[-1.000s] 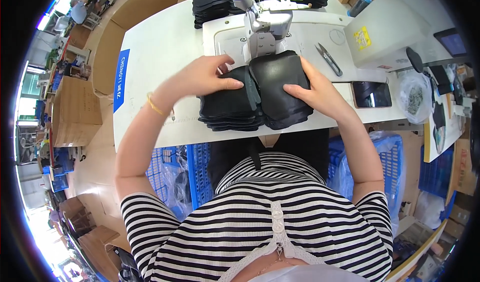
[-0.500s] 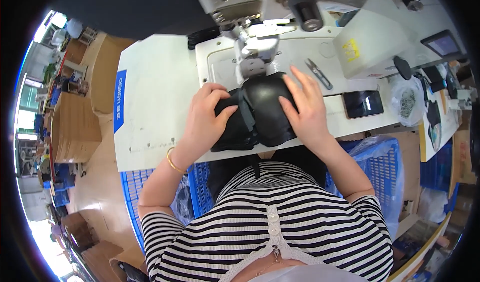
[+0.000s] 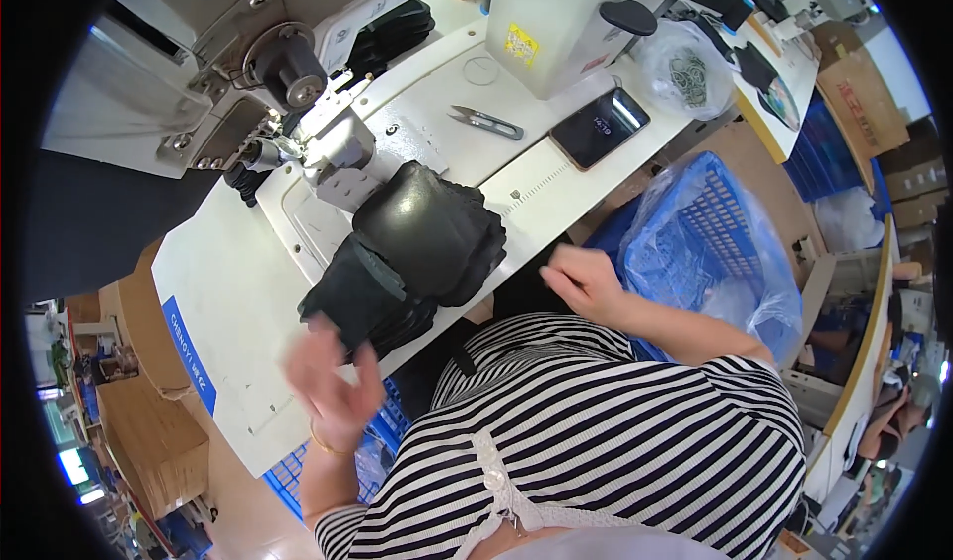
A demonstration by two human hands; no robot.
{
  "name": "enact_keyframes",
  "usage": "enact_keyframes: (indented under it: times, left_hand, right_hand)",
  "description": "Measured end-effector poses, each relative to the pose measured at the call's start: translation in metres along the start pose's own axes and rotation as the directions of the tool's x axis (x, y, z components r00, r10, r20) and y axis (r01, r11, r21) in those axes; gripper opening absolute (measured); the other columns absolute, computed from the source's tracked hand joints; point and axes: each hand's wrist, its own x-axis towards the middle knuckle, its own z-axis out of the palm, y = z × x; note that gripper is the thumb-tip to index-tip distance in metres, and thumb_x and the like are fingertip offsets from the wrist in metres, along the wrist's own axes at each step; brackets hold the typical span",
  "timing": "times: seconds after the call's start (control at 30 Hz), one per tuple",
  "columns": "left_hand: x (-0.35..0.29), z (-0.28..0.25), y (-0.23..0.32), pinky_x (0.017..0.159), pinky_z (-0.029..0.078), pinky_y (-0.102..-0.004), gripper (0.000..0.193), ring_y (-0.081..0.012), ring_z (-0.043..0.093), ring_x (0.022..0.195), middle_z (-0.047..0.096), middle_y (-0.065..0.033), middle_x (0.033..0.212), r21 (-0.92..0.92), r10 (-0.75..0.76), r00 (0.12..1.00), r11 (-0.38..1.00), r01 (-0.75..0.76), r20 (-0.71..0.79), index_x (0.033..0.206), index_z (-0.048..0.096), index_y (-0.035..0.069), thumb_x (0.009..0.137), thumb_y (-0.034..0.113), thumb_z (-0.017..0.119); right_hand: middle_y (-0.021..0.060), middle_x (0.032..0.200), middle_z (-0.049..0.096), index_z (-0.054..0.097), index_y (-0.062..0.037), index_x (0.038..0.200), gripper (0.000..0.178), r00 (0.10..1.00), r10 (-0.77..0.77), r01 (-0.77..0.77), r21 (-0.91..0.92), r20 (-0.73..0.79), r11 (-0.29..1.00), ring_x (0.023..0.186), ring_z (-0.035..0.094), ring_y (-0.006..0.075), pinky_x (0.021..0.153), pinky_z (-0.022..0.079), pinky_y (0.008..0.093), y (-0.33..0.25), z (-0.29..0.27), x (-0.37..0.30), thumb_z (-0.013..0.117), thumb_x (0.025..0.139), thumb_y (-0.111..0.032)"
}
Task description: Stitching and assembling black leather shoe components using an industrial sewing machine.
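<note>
A smooth, domed black padded piece [image 3: 412, 222] lies on the white sewing table, its upper edge against the sewing machine's presser area [image 3: 342, 163]. Black layered fabric [image 3: 362, 297] spreads from its lower left side, with a dark grey strip between the two. My left hand [image 3: 333, 386], smeared by motion, is at the table's front edge beside the fabric, thumb and fingers apart and nothing held. Off the table, over the edge of my lap, my right hand [image 3: 586, 282] has its fingers curled in and shows nothing in them.
Thread snips [image 3: 486, 123] and a phone [image 3: 601, 128] lie on the table right of the machine. A clear bag of small metal-coloured pieces [image 3: 688, 78] sits beyond. Below right stands a plastic-lined blue basket [image 3: 710, 212]; another blue basket [image 3: 288, 481] is at lower left.
Both hands have come off the black piece: the left toward the table's front edge, the right back toward my body. The view has turned to the right.
</note>
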Motion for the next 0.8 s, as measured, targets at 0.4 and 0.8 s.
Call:
enact_keyframes:
  times: [0.4,0.8]
  left_hand:
    - [-0.345,0.109,-0.014,0.077,0.051,-0.0418,0.021,-0.0367,0.063,0.086,0.067,-0.0188,0.090,0.647,-0.911,0.404,0.353,0.675,0.075,0.102,0.067,-0.002,0.091,0.011,0.054]
    - [-0.222,0.133,-0.097,0.078,0.051,-0.0423,0.024,-0.0378,0.064,0.086,0.067,-0.0207,0.091,0.225,-0.944,0.327,0.309,0.924,-0.046,0.103,0.068,-0.002,0.091,0.014,0.055]
  right_hand:
    - [0.0154,0.111,0.066,0.062,0.0009,0.120,0.055,0.192,0.877,-0.882,0.470,0.440,-0.043,0.105,0.061,0.0292,0.091,0.048,0.0401,0.254,0.055,-0.131,0.050,0.095,-0.047]
    - [0.0150,0.114,0.065,0.061,0.0017,0.122,0.056,0.463,0.774,-0.799,0.581,0.432,0.154,0.108,0.059,0.0286,0.092,0.047,0.0390,0.273,0.031,0.048,0.051,0.095,-0.046]
